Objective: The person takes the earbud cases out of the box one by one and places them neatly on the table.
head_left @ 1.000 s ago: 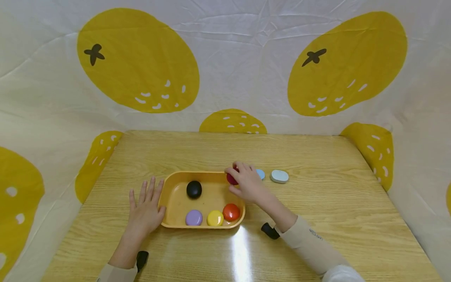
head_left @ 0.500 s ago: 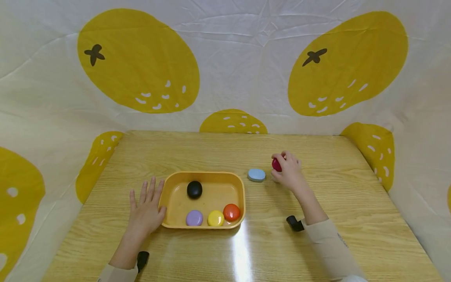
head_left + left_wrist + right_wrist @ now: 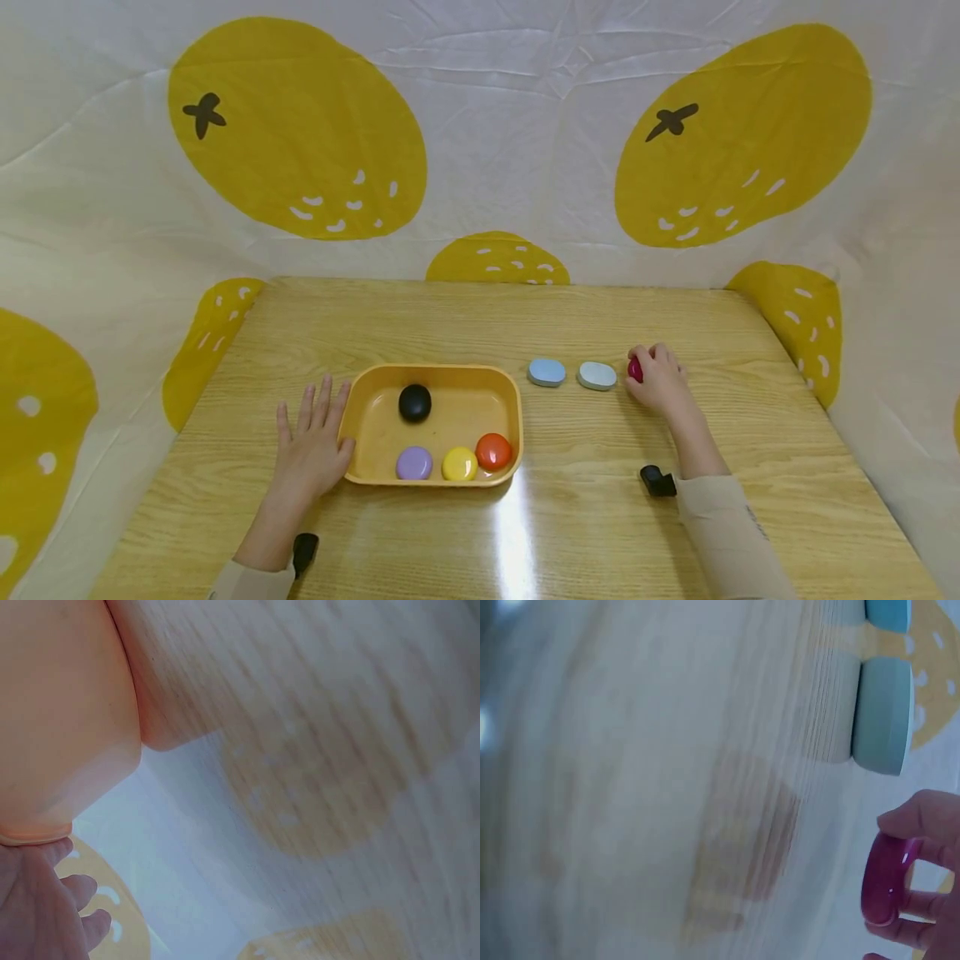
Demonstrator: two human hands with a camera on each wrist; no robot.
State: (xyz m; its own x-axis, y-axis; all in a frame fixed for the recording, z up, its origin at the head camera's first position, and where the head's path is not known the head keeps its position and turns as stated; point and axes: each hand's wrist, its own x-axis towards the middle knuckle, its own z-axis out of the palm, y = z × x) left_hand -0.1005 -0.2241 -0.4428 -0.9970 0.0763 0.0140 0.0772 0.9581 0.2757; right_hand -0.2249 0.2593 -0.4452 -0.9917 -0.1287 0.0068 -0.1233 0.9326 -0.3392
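Observation:
My right hand (image 3: pixel 663 387) pinches a glossy crimson rounded disc (image 3: pixel 635 369) between thumb and fingertips, close over the table right of the pale grey-green oval block (image 3: pixel 597 376). In the right wrist view the disc (image 3: pixel 886 881) stands on edge, clear of the table surface. A light blue oval block (image 3: pixel 547 372) lies left of the pale one. My left hand (image 3: pixel 311 450) rests fingers spread and straight, thumb against the left end of the orange-yellow tray (image 3: pixel 431 483). Inside it lie a black rounded piece (image 3: pixel 415 403) and purple (image 3: pixel 414 463), yellow (image 3: pixel 460 464) and orange-red (image 3: pixel 494 451) discs.
The wooden table (image 3: pixel 450 542) reaches back to a white cloth (image 3: pixel 517 150) with large yellow fruit prints, which also hangs along both sides. Black wrist-worn devices (image 3: pixel 657 481) show beside both forearms.
My right hand has carried the crimson disc out from above the tray, rightward past the two oval blocks, and down toward the table. My left hand stays at the tray's end.

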